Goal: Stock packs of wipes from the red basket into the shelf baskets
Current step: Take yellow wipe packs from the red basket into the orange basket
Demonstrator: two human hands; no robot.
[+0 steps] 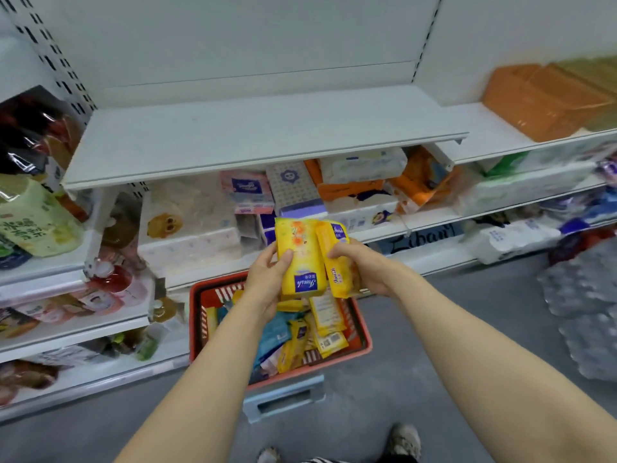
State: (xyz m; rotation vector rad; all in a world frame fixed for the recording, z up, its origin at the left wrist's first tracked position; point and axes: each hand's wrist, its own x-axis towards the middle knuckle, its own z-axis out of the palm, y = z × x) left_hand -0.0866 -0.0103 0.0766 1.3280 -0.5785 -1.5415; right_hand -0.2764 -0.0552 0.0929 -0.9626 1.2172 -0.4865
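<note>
White shelves stand ahead; my left hand (267,282) holds one yellow pack (300,259), my right hand (359,265) another pack (337,259), above the red basket (197,315). I should place them flat, one by one.

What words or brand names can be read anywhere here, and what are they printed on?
"Joush", roughly, script blurred: blue label on the yellow pack in the left hand.
Same script on the yellow pack in the right hand.
Green bag: large characters, unreadable.
Red basket packs and shelf packs: too blurred.

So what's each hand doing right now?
Left hand: holding a flat yellow plastic wipes pack.
Right hand: holding a second yellow pack.
</note>
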